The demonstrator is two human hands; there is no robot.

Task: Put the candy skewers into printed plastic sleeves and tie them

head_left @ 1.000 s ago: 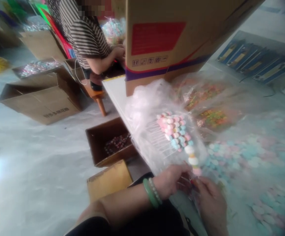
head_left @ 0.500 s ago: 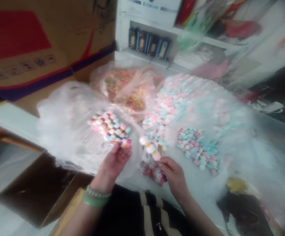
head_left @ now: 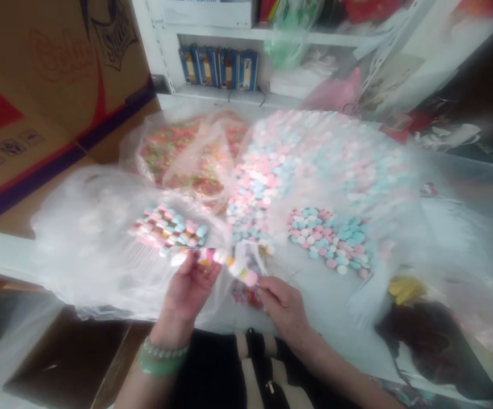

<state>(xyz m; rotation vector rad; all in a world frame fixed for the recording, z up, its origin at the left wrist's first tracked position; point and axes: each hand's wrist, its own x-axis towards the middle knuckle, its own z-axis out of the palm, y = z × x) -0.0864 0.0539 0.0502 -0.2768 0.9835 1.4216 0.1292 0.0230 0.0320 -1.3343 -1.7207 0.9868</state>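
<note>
My right hand point(head_left: 284, 307) pinches the near end of a marshmallow skewer point(head_left: 238, 270) with white, pink and yellow pieces. Its far end meets the mouth of a small printed plastic wrapper point(head_left: 208, 255), which the fingers of my left hand point(head_left: 189, 298) grip; whether the tip is inside I cannot tell. Just beyond that hand, rows of pink, white and blue marshmallow skewers point(head_left: 170, 227) lie on a white plastic bag point(head_left: 88, 244). Below the skewer, partly behind my right hand, is a pile of colourful small packets point(head_left: 244, 295).
Loose round marshmallows point(head_left: 329, 238) lie on the white table, with a big clear bag of them point(head_left: 267, 165) behind. A bag of red and green sweets point(head_left: 161, 153) stands at the back. Left are a large carton point(head_left: 59, 85) and an open box point(head_left: 67, 352); shelves point(head_left: 221, 99) stand behind.
The skewer in my right hand has moved left, up to the wrapper in my left hand; before, there was a gap between them. The camera view has turned slightly right.
</note>
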